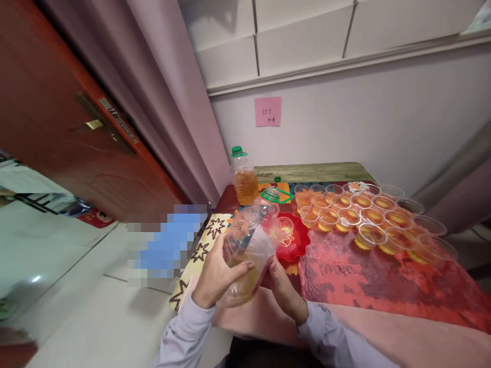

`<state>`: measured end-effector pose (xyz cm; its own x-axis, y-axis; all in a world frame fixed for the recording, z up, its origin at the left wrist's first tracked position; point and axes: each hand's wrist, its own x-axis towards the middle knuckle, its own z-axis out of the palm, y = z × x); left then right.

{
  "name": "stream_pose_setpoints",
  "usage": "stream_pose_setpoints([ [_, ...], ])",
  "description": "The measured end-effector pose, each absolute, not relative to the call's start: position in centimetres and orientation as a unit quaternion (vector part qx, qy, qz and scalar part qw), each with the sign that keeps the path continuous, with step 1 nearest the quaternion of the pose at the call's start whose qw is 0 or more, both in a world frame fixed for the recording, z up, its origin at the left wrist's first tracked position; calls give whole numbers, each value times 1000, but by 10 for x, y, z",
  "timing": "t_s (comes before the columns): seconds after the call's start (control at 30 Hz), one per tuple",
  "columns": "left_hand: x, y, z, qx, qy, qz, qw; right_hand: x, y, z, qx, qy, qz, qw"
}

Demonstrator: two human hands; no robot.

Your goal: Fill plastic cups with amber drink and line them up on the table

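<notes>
A large clear plastic bottle (241,232) with a green ring handle leans away from me, its uncapped neck toward the back of the table. A little yellowish liquid shows in its lower part. My left hand (218,273) is wrapped round its left side, with the thumb across the front. From the right, my right hand (286,291) grips the same bottle low down. Just beyond it lies a red scalloped plate (304,244), partly covered by the bottle. A clear plastic cup (286,228) stands on that plate.
Rows of clear cups (372,234) with amber liquid cover the right back of the table (326,271). A second, capped bottle (246,186) of amber liquid stands at the back left, near a loose green cap (277,179). A door (88,112) and curtain (169,97) are left.
</notes>
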<state>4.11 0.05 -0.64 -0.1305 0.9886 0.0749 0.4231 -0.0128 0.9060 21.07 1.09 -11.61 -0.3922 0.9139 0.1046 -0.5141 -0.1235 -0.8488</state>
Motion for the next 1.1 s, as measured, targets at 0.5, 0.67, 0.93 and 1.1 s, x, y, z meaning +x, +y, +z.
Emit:
stream_pose_setpoints([
  [0.5,-19,1,28,709,684,167,38,279,25,-126,-446,-533,421,583],
  [0.67,-18,5,39,717,679,152,44,277,33,-124,-439,-502,478,572],
  [0.93,-13,5,22,746,644,163,42,295,86,-63,-374,-338,741,444],
  [1.1,-8,1,29,763,620,156,97,303,102,-49,-366,-468,662,457],
])
